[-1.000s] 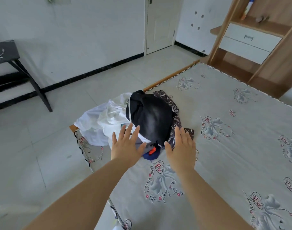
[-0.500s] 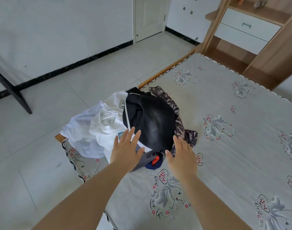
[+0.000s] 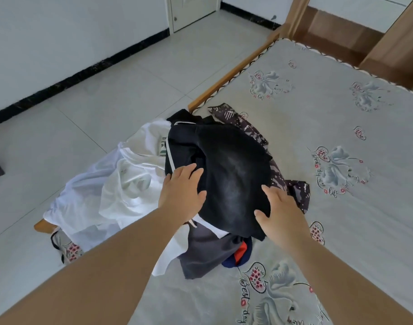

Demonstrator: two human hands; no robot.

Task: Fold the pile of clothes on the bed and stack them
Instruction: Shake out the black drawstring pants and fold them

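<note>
Head camera looks down, close

Both bare forearms reach forward, palms down. Left hand (image 3: 180,195) is flat with fingers straight and together, thumb out. Right hand (image 3: 280,208) has fingers loosely extended too, thumb spread toward the left.

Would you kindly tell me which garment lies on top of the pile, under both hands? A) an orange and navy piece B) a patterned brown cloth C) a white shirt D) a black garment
D: the black garment crowns the pile, with the left hand and the right hand spread on either side of it, fingers straight.
</note>
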